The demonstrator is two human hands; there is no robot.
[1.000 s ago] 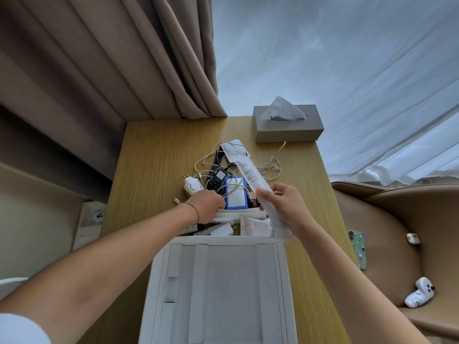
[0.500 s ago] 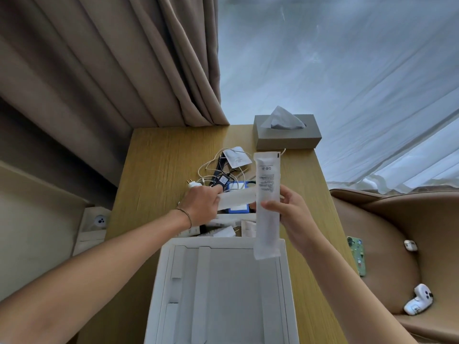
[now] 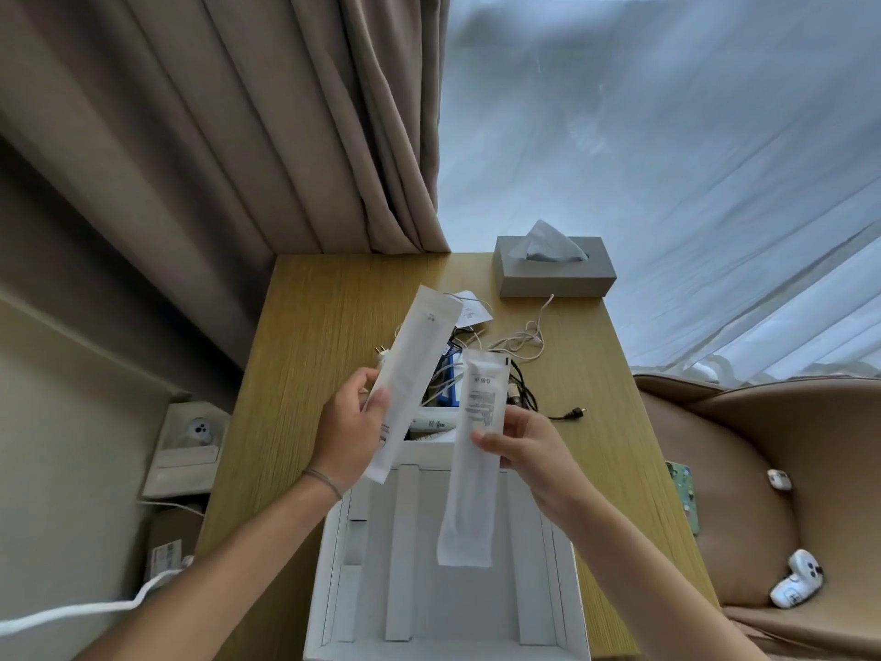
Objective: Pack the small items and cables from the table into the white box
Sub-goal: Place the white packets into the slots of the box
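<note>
My left hand (image 3: 350, 427) grips a long white packet (image 3: 414, 360), tilted up and to the right over the table. My right hand (image 3: 529, 450) pinches a second long white packet (image 3: 474, 469) that hangs down over the open white box (image 3: 560, 608) at the near edge of the wooden table (image 3: 324, 336). Behind the packets lies a pile of small items: tangled white cables (image 3: 522, 343), a black cable (image 3: 558, 415), a blue thing, a white tube and a paper slip (image 3: 469, 310). The packets partly hide the pile.
A grey tissue box (image 3: 555, 274) stands at the table's far right corner. Curtains hang behind. To the right a brown chair (image 3: 763, 450) holds small white gadgets and a green phone case (image 3: 686, 498). A wall socket (image 3: 198, 429) and a white cord sit at the left.
My left hand has lifted a second white packet out of the pile and raised it. My right hand has brought its packet down and nearer, over the box.
</note>
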